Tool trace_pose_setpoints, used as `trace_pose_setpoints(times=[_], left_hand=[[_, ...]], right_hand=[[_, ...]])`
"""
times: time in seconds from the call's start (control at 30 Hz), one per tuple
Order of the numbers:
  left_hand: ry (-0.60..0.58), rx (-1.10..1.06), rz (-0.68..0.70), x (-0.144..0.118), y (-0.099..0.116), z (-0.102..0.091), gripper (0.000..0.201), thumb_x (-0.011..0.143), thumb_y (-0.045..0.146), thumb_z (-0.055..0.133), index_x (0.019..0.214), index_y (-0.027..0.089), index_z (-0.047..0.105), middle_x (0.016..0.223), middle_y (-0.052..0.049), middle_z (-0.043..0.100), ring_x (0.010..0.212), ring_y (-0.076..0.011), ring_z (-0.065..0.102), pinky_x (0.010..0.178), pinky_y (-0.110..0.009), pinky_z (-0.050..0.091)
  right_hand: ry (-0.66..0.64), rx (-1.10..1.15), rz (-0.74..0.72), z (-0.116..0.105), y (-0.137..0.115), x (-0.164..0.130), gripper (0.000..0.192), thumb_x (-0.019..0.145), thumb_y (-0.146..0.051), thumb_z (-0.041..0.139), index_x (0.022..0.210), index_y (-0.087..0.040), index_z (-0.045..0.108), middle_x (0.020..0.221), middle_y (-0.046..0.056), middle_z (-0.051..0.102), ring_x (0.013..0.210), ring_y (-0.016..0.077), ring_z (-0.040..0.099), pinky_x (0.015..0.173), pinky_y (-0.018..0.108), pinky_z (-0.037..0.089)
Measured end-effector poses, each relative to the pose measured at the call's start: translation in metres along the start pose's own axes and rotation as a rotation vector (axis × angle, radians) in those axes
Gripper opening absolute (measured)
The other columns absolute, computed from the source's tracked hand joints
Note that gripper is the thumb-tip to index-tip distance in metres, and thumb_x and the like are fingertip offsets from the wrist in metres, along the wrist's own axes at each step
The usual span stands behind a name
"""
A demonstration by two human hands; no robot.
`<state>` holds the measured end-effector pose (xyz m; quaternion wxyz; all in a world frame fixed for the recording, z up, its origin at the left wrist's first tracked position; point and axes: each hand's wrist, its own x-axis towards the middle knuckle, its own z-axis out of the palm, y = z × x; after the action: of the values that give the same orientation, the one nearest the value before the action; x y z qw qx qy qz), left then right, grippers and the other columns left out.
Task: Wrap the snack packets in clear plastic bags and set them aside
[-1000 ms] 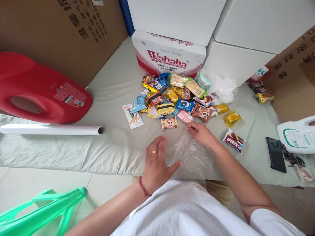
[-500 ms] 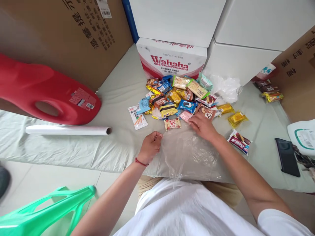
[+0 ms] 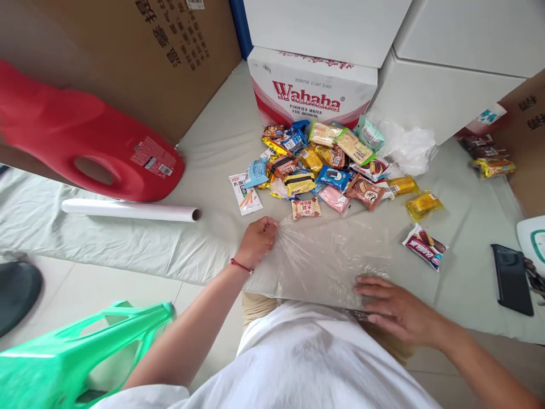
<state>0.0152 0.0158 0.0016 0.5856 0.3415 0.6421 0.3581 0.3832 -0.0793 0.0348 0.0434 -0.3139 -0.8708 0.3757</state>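
Note:
My left hand [image 3: 258, 241] pinches the upper left corner of a clear plastic bag [image 3: 326, 255], which lies spread flat along the front edge of the cloth-covered surface. Over the bag's lower right part, my right hand [image 3: 392, 307] rests with its fingers stretched out and holds nothing. Just beyond the bag is a pile of small wrapped snacks, among them a pink packet [image 3: 334, 199], a brown packet [image 3: 367, 192], a blue packet [image 3: 334, 177] and a cream packet with red print [image 3: 306, 208]. A purple and white snack packet [image 3: 426, 246] lies right of the bag.
A red jug [image 3: 140, 165] and a white roll [image 3: 131, 211] lie at left. Behind the snacks stands a Wahaha carton [image 3: 310, 85], with a crumpled clear bag [image 3: 409, 147] beside it. A black phone [image 3: 512, 278] is at right, a green stool [image 3: 85, 352] at lower left.
My right hand has moved from the pink packet back toward me, onto the bag's lower right part. The bag now lies flatter. My left hand keeps its hold on the corner.

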Motion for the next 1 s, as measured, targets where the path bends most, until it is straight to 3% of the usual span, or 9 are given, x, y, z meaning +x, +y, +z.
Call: trace_pose_setpoints(times=[0.1,0.23,0.33,0.43,0.57,0.63,0.73,0.87,1.0], left_hand=[[-0.009,-0.008,-0.008,-0.003,-0.002,0.002,0.021,0.08,0.038,0.064,0.082,0.018,0.057,0.045,0.011,0.035,0.037,-0.0059,0.028,0.038,-0.019,0.018],[0.022,0.016,0.006,-0.009,-0.008,0.002,0.026,0.078,0.042,0.066,0.08,0.018,0.058,0.045,0.012,0.035,0.038,-0.0057,0.029,0.039,-0.019,0.019],[0.028,0.013,0.001,-0.015,-0.012,-0.005,0.029,0.077,0.045,0.068,0.083,0.018,0.056,0.045,0.012,0.035,0.037,-0.0061,0.031,0.039,-0.019,0.02],[0.081,-0.079,0.03,-0.028,-0.012,-0.011,0.037,0.078,0.043,0.068,0.101,0.019,0.053,0.057,0.009,0.052,0.037,-0.0076,0.041,0.038,-0.019,0.026],[0.207,-0.102,0.296,-0.049,-0.009,-0.002,0.028,0.087,0.035,0.061,0.109,0.022,0.049,0.089,-0.001,0.066,0.063,-0.0143,0.068,0.051,-0.024,0.05],[0.137,0.089,0.486,-0.051,-0.01,0.009,0.013,0.093,0.03,0.054,0.101,0.021,0.058,0.1,-0.007,0.068,0.089,-0.019,0.072,0.075,-0.033,0.06],[0.062,0.507,0.695,-0.034,-0.017,0.028,0.024,0.097,0.025,0.046,0.102,0.018,0.069,0.123,-0.014,0.068,0.12,-0.0253,0.064,0.106,-0.046,0.052],[0.097,0.93,0.758,-0.004,-0.027,0.046,0.038,0.101,0.03,0.043,0.129,0.014,0.064,0.145,-0.018,0.058,0.139,-0.0331,0.051,0.116,-0.056,0.043],[0.135,1.12,0.781,0.004,-0.031,0.053,0.052,0.103,0.036,0.042,0.148,0.012,0.049,0.158,-0.018,0.045,0.147,-0.0356,0.04,0.119,-0.055,0.037]], right_hand=[[0.023,-0.024,0.091,-0.03,0.007,0.007,0.02,0.099,-0.033,0.059,0.105,-0.029,0.078,0.115,0.008,0.076,0.115,0.0276,0.069,0.099,0.048,0.057],[0.302,-0.271,0.269,-0.044,-0.007,0.054,0.031,0.104,-0.035,0.046,0.1,-0.025,0.075,0.093,0.008,0.076,0.086,0.0248,0.07,0.077,0.04,0.056],[0.417,-0.376,0.293,-0.024,-0.026,0.106,0.028,0.103,-0.029,0.047,0.097,-0.024,0.073,0.09,0.009,0.074,0.088,0.0251,0.067,0.078,0.038,0.055],[0.388,-0.385,0.183,0.011,-0.04,0.153,0.024,0.1,-0.027,0.054,0.115,-0.021,0.071,0.117,0.012,0.073,0.117,0.0307,0.061,0.098,0.045,0.053],[0.397,-0.366,0.125,0.046,-0.042,0.186,0.041,0.1,-0.033,0.057,0.136,-0.015,0.062,0.149,0.016,0.056,0.141,0.0364,0.046,0.117,0.059,0.039],[0.413,-0.336,0.118,0.05,-0.04,0.188,0.042,0.1,-0.03,0.055,0.139,-0.016,0.06,0.15,0.016,0.055,0.143,0.0346,0.045,0.119,0.06,0.037],[0.455,-0.305,0.109,0.046,-0.037,0.175,0.043,0.101,-0.026,0.051,0.143,-0.017,0.059,0.146,0.014,0.059,0.144,0.0311,0.045,0.12,0.056,0.039],[0.578,-0.368,0.262,0.052,-0.023,0.136,0.051,0.102,-0.031,0.05,0.151,-0.019,0.05,0.158,0.014,0.048,0.149,0.0352,0.038,0.121,0.062,0.036],[0.593,-0.369,0.412,0.075,-0.011,0.085,0.062,0.103,-0.035,0.049,0.161,-0.022,0.033,0.163,0.014,0.039,0.151,0.036,0.036,0.118,0.064,0.038]])
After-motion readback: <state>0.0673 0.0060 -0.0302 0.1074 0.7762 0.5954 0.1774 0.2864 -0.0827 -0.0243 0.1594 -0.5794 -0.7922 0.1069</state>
